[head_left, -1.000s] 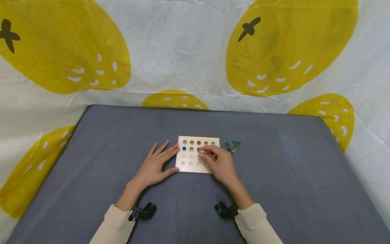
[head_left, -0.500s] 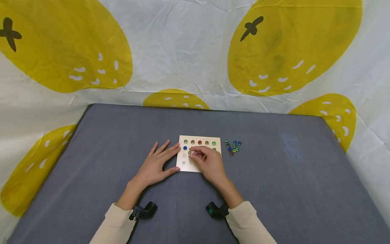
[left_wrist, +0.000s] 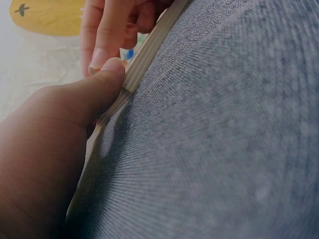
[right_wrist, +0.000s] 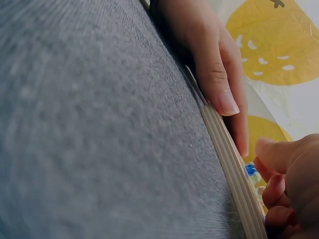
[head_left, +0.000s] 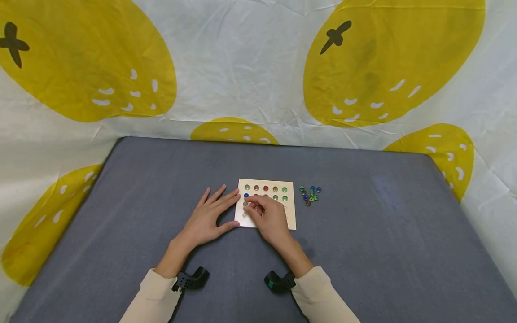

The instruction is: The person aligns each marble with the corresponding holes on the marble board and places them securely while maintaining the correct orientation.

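A pale wooden board (head_left: 291, 220) with rows of shallow round hollows lies on the table. Coloured glass marbles fill the far row, and a blue marble (head_left: 246, 195) sits at the left of the second row. My left hand (head_left: 208, 220) rests along the board's left edge, fingers spread and straight, its thumb (left_wrist: 110, 72) at the near corner in the left wrist view. Over the board's left side, my right hand (head_left: 269, 220) pinches a clear greenish marble (head_left: 245, 204) between thumb and index finger, at the third row. That hand hides part of the middle rows.
Several loose marbles (head_left: 312, 193) lie in a cluster on the grey cloth-covered table (head_left: 363, 251), right of the board. A white curtain with yellow fruit shapes (head_left: 242, 67) hangs behind the table. Each wrist wears a black camera mount (head_left: 193, 279).
My right hand has moved left across the board with the pinched marble, from the middle columns to the leftmost one. My left hand stays at the board's edge.
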`<state>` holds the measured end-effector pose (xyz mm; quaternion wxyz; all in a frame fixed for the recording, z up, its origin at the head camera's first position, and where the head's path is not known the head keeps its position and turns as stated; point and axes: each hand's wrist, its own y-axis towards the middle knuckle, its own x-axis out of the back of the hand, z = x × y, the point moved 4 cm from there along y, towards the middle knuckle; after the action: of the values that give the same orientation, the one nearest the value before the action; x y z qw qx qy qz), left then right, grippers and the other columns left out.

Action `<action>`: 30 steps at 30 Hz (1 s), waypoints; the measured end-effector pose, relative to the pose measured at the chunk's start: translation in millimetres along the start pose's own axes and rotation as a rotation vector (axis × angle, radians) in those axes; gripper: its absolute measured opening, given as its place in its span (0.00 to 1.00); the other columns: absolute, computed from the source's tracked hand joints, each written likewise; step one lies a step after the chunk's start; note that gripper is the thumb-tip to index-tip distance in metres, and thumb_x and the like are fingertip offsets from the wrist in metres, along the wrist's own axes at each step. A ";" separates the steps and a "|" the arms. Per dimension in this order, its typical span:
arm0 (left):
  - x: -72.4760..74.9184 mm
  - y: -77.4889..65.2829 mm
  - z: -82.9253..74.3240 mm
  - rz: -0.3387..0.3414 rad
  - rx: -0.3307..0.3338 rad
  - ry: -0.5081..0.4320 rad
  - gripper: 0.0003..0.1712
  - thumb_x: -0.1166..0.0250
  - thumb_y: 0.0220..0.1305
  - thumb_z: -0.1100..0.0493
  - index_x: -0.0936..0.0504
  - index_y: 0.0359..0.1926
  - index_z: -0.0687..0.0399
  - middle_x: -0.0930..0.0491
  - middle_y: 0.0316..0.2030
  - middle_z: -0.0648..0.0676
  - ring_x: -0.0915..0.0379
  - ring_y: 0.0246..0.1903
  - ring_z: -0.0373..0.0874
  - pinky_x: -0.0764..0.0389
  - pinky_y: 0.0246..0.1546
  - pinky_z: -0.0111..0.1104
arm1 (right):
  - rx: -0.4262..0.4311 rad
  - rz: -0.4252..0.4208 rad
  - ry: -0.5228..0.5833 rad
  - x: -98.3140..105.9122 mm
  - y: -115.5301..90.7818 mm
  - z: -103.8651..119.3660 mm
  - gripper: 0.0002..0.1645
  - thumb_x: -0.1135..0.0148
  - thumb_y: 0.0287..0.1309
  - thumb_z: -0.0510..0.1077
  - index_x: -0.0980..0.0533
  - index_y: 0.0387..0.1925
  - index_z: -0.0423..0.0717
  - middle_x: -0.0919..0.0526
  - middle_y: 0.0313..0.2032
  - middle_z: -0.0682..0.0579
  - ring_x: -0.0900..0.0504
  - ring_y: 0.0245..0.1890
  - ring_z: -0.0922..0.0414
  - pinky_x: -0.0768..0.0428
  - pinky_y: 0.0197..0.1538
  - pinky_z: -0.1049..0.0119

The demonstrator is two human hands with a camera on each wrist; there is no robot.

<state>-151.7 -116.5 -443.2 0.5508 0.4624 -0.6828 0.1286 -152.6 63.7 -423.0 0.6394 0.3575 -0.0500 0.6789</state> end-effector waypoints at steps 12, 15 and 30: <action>-1.8 -0.4 0.8 0.005 0.007 0.002 0.41 0.43 0.63 0.33 0.35 0.70 0.48 0.39 0.69 0.49 0.51 0.70 0.55 0.58 0.67 0.57 | 0.015 0.007 -0.144 -5.8 -2.5 -4.0 0.11 0.29 0.53 0.43 0.16 0.41 0.50 0.27 0.21 0.63 0.36 0.18 0.67 0.37 0.21 0.70; -1.6 -0.6 1.0 0.010 0.012 0.004 0.41 0.41 0.62 0.35 0.35 0.71 0.48 0.39 0.70 0.48 0.51 0.70 0.54 0.59 0.68 0.56 | 0.012 0.018 -0.152 -6.8 -2.1 -4.5 0.11 0.29 0.54 0.43 0.16 0.41 0.50 0.28 0.22 0.63 0.36 0.18 0.67 0.37 0.21 0.70; -2.1 -0.4 -0.1 0.012 0.013 0.000 0.41 0.36 0.60 0.40 0.35 0.70 0.49 0.39 0.69 0.49 0.52 0.70 0.54 0.59 0.68 0.56 | 0.000 0.040 -0.185 -6.9 -2.1 -3.0 0.12 0.30 0.55 0.44 0.15 0.42 0.51 0.29 0.22 0.62 0.36 0.18 0.65 0.38 0.21 0.69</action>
<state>-151.4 -115.6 -445.2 0.5472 0.4616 -0.6848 0.1364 -152.5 59.9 -429.8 0.6185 0.4176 -0.1161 0.6554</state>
